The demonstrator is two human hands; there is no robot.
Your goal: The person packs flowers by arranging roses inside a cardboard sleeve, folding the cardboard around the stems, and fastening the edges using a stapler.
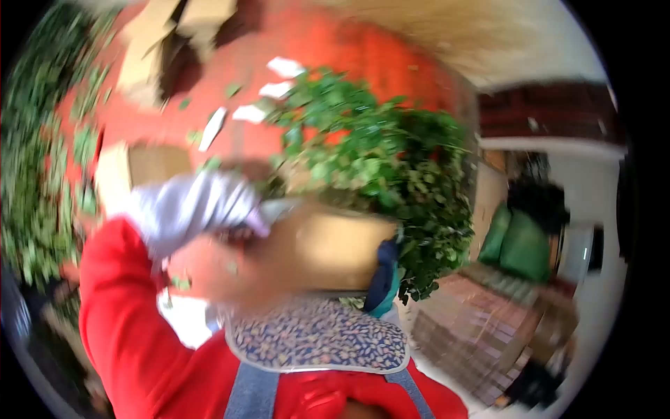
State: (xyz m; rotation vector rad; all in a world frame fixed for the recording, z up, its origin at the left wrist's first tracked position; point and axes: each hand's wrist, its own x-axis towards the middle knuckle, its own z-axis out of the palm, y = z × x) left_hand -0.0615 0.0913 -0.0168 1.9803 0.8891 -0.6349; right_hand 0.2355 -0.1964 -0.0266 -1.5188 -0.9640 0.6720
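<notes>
My left hand (262, 269) is a brown smear of motion below the pale sleeve cover (199, 206) on my red sleeve. Its fingers cannot be made out, nor whether they hold anything. It is nearest to a tan cardboard-coloured surface (342, 244) in front of my patterned apron (321, 335). My right hand does not show. A large heap of green leafy stems (370, 153) lies just beyond the tan surface. Several white pieces (251, 113) lie beside the leaves on the red floor covering (237, 52).
An open cardboard box (160, 166) stands at the left, with more cardboard (146, 66) farther off. Loose greenery (31, 174) covers the far left. At the right are green sacks (520, 244) and stacked bundles (474, 321). Dark blue and teal cloth (384, 279) borders the tan surface.
</notes>
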